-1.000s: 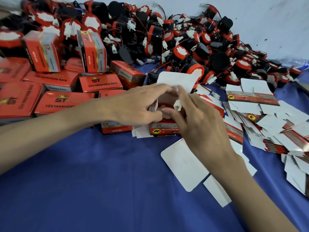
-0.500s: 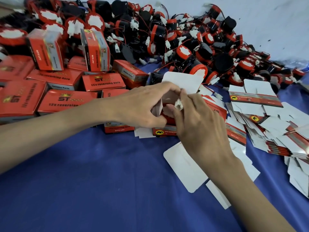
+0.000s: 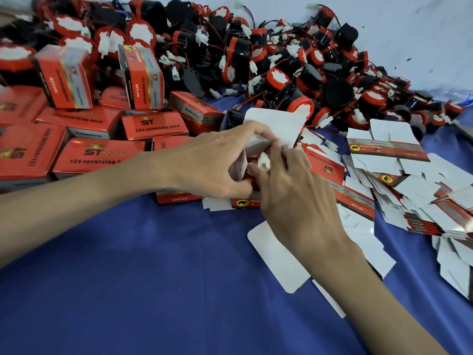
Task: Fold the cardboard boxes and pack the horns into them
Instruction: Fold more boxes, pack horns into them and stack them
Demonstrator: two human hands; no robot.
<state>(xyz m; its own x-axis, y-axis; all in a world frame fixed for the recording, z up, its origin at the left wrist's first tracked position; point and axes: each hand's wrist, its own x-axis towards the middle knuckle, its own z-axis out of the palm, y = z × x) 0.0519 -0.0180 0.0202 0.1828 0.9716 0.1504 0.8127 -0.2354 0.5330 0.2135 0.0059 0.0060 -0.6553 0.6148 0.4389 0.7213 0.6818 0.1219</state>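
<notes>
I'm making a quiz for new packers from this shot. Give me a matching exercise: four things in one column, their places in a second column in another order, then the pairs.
Things:
1. loose horns
2. packed boxes
3. flat box blanks
4. open box

Places:
A. between the two hands
B. heaped at the back against the wall
C. stacked at the right on the blue cloth
D. gathered at the left

Pairs: 1-B, 2-D, 3-C, 4-A

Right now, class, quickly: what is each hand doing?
Left hand: gripping the open box by its flap.
Right hand: pinching the white plug over the box.
</notes>
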